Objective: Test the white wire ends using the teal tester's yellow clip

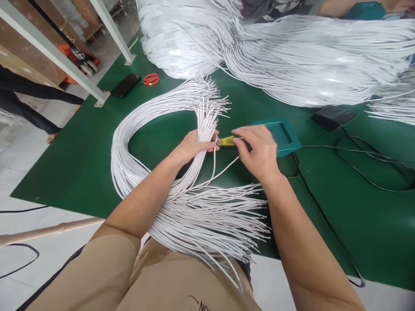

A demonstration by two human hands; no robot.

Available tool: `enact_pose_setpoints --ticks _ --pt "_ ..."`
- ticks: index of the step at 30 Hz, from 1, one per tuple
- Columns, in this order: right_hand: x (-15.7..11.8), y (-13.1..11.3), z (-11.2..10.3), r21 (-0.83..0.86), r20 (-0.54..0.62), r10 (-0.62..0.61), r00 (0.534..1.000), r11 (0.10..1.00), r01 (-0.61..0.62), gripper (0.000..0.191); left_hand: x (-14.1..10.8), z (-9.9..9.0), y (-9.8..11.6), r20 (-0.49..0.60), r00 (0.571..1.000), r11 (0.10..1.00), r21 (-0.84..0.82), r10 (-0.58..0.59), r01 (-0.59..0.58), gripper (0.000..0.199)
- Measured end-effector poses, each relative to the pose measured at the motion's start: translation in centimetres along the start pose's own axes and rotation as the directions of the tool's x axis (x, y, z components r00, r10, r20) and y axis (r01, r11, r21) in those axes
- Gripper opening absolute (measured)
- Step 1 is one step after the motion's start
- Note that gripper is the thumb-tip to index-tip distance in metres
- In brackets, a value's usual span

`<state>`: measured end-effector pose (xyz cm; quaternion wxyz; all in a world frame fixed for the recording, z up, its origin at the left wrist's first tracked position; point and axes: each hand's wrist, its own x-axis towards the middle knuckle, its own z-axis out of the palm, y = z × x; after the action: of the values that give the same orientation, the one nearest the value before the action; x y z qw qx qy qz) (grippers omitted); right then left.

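Observation:
My left hand (190,146) is closed round a bunch of thin white wires (206,123), their ends fanning out above the fist. My right hand (257,149), slightly blurred, pinches at a white wire (227,167) that runs up to it from the bundle. Between the two hands shows a yellow piece (227,141) with a grey tip; whether it joins the teal device (288,137) behind my right hand I cannot tell. The large wire bundle (121,147) curves in a loop on the left, with more loose ends (240,207) below my hands.
Big heaps of white wire (311,60) lie across the back of the green table (324,194). A black phone (126,85) and red-handled scissors (151,79) rest at the left. A black box (333,116) and dark cables (319,207) are at the right. A person's legs (29,93) show beyond the table.

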<state>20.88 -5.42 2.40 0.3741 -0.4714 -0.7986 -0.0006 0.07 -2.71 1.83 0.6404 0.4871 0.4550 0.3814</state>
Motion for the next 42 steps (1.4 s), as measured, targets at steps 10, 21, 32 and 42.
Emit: enact_pose_setpoints --ticks 10,21,32,42 --pt "-0.5 -5.8 0.2 0.181 0.502 -0.278 0.819 0.96 0.214 0.022 -0.7 0.4 0.7 0.113 0.993 0.993 -0.12 0.035 -0.021 0.049" --pt "-0.8 -6.2 0.6 0.108 0.573 -0.263 0.776 0.963 0.246 0.025 -0.6 0.4 0.5 0.136 0.99 0.991 -0.128 0.045 -0.027 0.055" --pt "0.3 -3.2 0.3 0.445 0.165 0.465 0.87 0.752 -0.486 0.017 -0.7 0.7 0.4 0.116 0.993 0.999 -0.053 0.013 -0.007 0.054" --pt "0.6 -3.2 0.7 0.712 0.39 0.458 0.799 0.401 -0.577 0.016 -0.8 0.9 0.2 0.137 0.99 0.999 -0.028 0.029 -0.026 0.052"
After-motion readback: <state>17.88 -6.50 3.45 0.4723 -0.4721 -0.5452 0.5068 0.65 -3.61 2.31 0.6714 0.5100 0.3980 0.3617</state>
